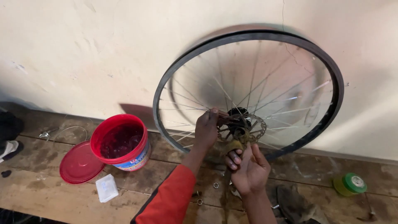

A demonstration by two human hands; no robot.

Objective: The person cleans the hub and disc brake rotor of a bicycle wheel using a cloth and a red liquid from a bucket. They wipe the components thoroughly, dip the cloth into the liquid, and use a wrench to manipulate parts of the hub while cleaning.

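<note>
Head view, left hand (pixel 206 127) clenched on wheel hub (pixel 238 120), right hand (pixel 247 167) pinching a greasy rag (pixel 235 145) against it

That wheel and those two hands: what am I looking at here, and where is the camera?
The camera sits on the person's head, looking down at their own bare hands. A spoked bicycle wheel stands on a wooden bench, against the wall. The left hand, in a red sleeve, has its grip at the hub. The right hand presses a yellowish cloth up under the hub. Nearby lie an open red bucket, its red lid, a white packet, a green tape roll and small nuts.
</note>
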